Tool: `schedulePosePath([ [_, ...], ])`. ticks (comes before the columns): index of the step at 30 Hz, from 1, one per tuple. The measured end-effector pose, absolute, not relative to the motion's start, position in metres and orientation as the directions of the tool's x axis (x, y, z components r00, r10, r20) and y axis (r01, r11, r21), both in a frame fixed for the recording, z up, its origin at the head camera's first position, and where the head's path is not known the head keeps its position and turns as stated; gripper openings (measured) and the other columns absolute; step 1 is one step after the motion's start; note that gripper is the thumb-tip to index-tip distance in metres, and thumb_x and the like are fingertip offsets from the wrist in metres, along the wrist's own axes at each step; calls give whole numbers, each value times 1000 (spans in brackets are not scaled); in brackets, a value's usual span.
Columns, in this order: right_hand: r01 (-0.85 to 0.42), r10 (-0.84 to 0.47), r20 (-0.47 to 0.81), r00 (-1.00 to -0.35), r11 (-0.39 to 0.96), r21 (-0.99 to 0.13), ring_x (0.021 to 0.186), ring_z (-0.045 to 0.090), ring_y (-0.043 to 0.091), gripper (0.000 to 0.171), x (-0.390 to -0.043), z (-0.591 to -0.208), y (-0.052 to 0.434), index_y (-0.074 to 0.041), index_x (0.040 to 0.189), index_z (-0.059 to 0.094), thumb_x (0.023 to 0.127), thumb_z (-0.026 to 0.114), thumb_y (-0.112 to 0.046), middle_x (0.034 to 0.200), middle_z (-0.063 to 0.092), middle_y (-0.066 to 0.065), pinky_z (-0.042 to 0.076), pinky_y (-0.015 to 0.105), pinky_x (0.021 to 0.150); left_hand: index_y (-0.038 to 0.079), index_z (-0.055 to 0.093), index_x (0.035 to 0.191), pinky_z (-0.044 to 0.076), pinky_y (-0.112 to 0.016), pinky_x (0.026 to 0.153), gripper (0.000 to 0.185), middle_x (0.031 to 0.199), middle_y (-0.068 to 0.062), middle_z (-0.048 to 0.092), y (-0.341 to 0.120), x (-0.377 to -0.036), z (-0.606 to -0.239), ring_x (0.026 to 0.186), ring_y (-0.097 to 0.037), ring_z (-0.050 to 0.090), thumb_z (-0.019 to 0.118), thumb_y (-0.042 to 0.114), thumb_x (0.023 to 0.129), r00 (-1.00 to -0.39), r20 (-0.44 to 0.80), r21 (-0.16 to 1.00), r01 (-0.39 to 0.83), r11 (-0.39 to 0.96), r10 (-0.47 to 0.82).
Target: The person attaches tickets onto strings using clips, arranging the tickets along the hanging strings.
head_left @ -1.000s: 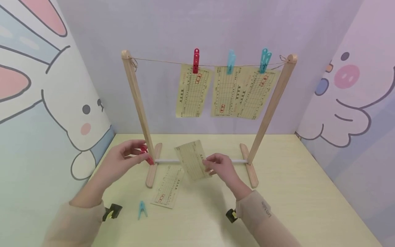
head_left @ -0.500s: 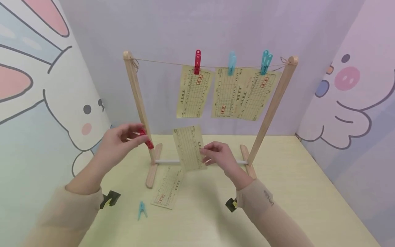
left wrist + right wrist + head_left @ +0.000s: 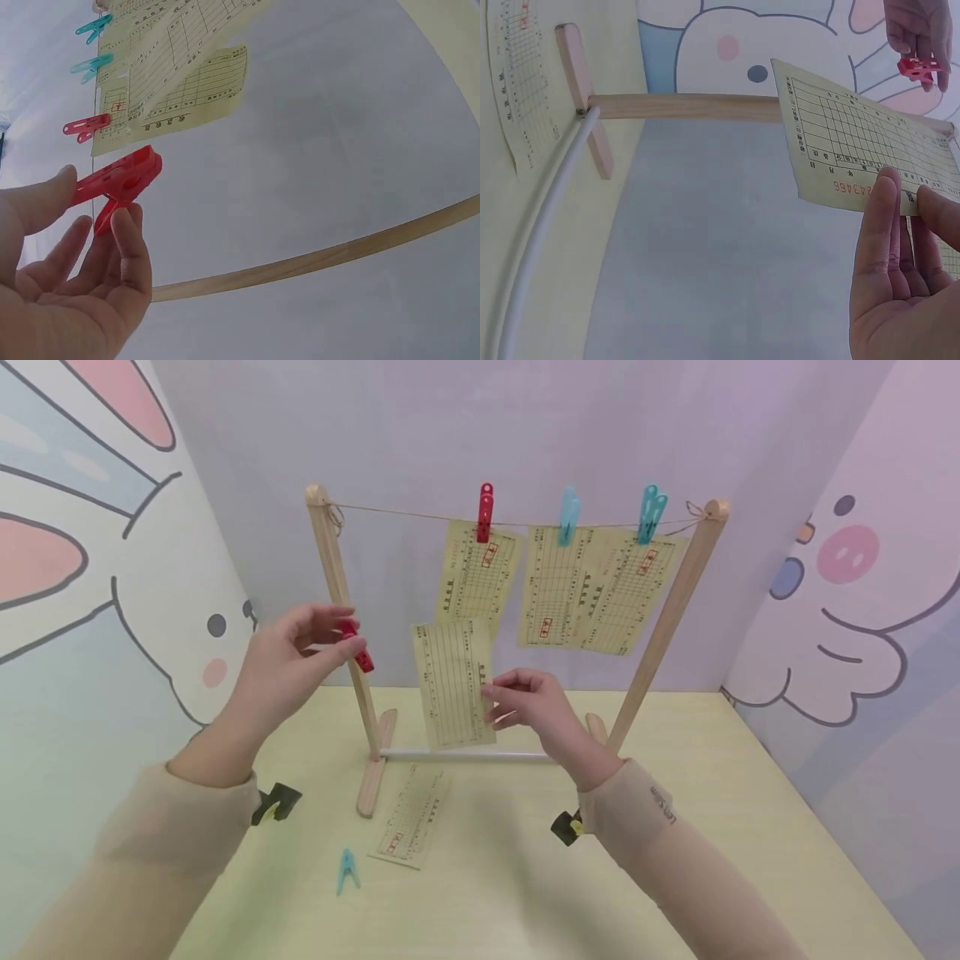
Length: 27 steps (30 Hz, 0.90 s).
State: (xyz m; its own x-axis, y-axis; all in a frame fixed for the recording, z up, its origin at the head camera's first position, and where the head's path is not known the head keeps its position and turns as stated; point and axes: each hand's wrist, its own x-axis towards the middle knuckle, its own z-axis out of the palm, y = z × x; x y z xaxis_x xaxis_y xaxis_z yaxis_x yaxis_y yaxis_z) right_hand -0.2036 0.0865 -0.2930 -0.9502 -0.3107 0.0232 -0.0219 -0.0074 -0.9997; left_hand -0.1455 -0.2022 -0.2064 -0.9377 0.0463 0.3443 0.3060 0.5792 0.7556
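My left hand [image 3: 300, 652] pinches a red clothespin [image 3: 357, 647] in the air beside the rack's left post [image 3: 337, 602]; the left wrist view shows that clothespin [image 3: 118, 182] between thumb and fingers. My right hand [image 3: 525, 702] holds a yellow printed slip [image 3: 452, 683] upright by its right edge, below the string [image 3: 405, 512]. The right wrist view shows this slip [image 3: 855, 154] pinched by the fingers [image 3: 885, 247]. Three slips hang on the string from a red clip [image 3: 484, 512] and two blue clips [image 3: 568, 515].
A wooden drying rack stands on the pale table [image 3: 712, 793], with a white rod [image 3: 465, 754] joining its feet. One more slip [image 3: 411, 816] and a blue clothespin [image 3: 346, 869] lie on the table in front. Cartoon-painted walls close in left and right.
Both hands have risen from near the rack's base. The slip went from tilted near the table to upright under the string, and the red clothespin climbed along the left post.
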Motion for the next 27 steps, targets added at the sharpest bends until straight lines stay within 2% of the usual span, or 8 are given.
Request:
schedulePosePath([
  [7, -51, -311, 64, -948, -49, -997, 66, 70, 15, 5, -206, -270, 81, -3, 97, 66, 93, 66, -6, 83, 69, -1, 60, 30, 65, 11, 61, 129, 51, -10, 81, 41, 102, 17, 67, -201, -149, -184, 96, 0, 64, 72, 23, 92, -927, 374, 808, 322, 494, -7],
  [16, -56, -303, 70, -950, -53, -997, 65, 70, 14, 5, -210, -250, 73, -6, 91, 65, 93, 68, -9, 83, 69, -1, 59, 29, 64, 13, 65, 124, 52, -12, 79, 36, 100, 13, 69, -200, -153, -160, 90, -7, 65, 74, 21, 90, -906, 423, 822, 367, 436, -34],
  [27, -75, -276, 91, -957, -65, -995, 66, 70, 14, 5, -216, -230, 64, -5, 95, 67, 94, 67, -10, 84, 70, -1, 60, 28, 65, 12, 70, 115, 53, -12, 81, 31, 95, 8, 72, -193, -166, -130, 88, -9, 68, 78, 12, 85, -878, 472, 855, 435, 283, -77],
])
